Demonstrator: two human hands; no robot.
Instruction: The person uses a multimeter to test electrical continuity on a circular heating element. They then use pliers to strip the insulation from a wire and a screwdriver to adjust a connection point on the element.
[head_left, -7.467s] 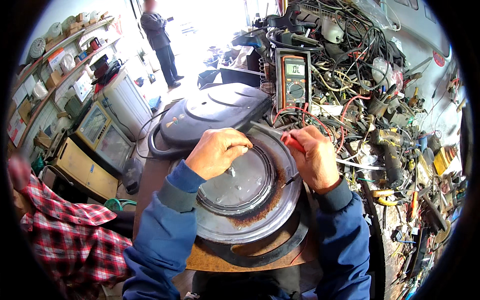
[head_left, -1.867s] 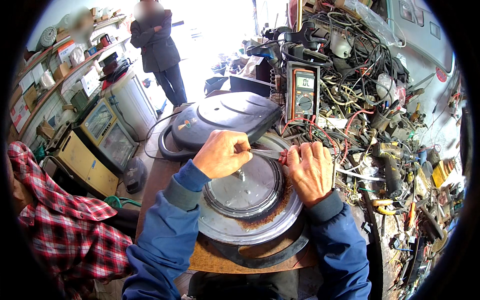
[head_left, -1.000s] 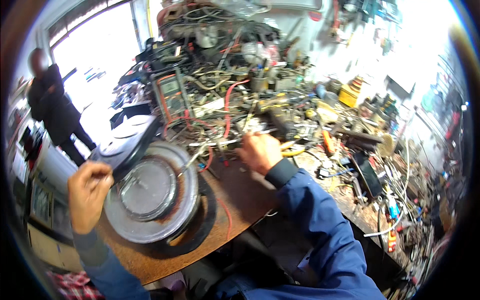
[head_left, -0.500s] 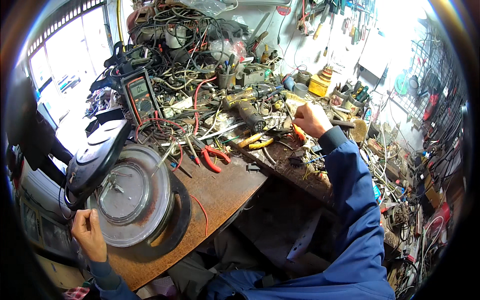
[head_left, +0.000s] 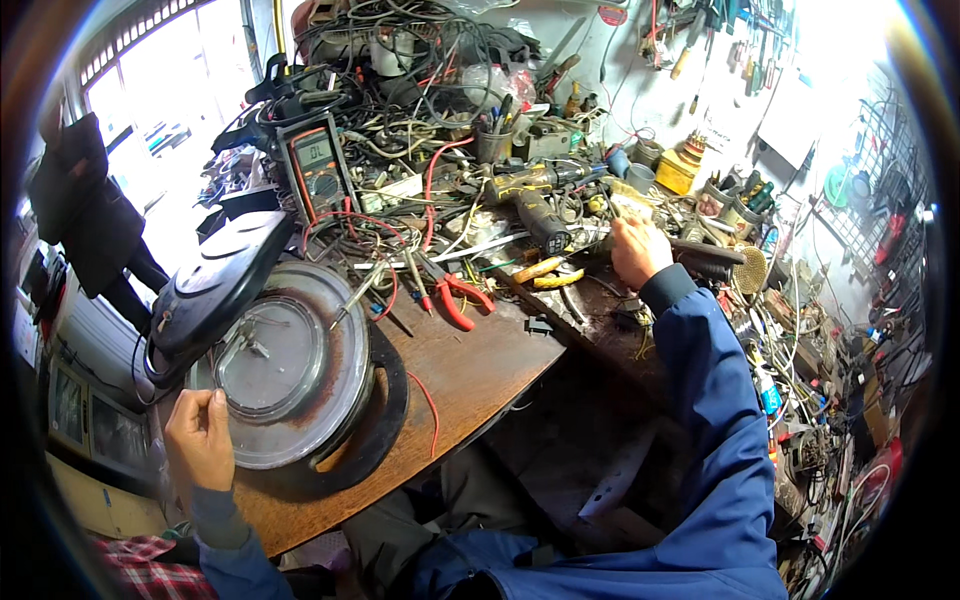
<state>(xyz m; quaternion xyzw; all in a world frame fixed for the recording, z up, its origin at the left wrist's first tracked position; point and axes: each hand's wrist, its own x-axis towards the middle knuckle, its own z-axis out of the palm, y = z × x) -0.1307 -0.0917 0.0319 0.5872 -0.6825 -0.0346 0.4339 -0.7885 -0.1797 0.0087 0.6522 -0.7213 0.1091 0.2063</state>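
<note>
My left hand (head_left: 200, 435) is closed in a pinch at the left edge of a round metal appliance plate (head_left: 300, 420), with a rust ring and a black handled base; whatever it pinches is too small to name. Its black lid (head_left: 215, 275) stands raised behind. My right hand (head_left: 640, 255) reaches over the cluttered bench at right, fingers curled on something I cannot make out among tools, beside a round tan brush (head_left: 750, 268). Red-handled pliers (head_left: 470, 292) and a red wire (head_left: 430, 410) lie on the brown table right of the plate.
A multimeter (head_left: 318, 165) stands at the back beside tangled cables (head_left: 400, 80). A drill (head_left: 540, 220), a yellow box (head_left: 678, 175) and many tools crowd the right bench. A person in dark clothing (head_left: 80, 200) stands by the bright doorway; red plaid fabric (head_left: 150, 565) shows at lower left.
My view has swung right. My right hand has left the plate and red pliers and moved onto the cluttered bench; the pliers now lie down. My left hand has moved to the plate's edge.
</note>
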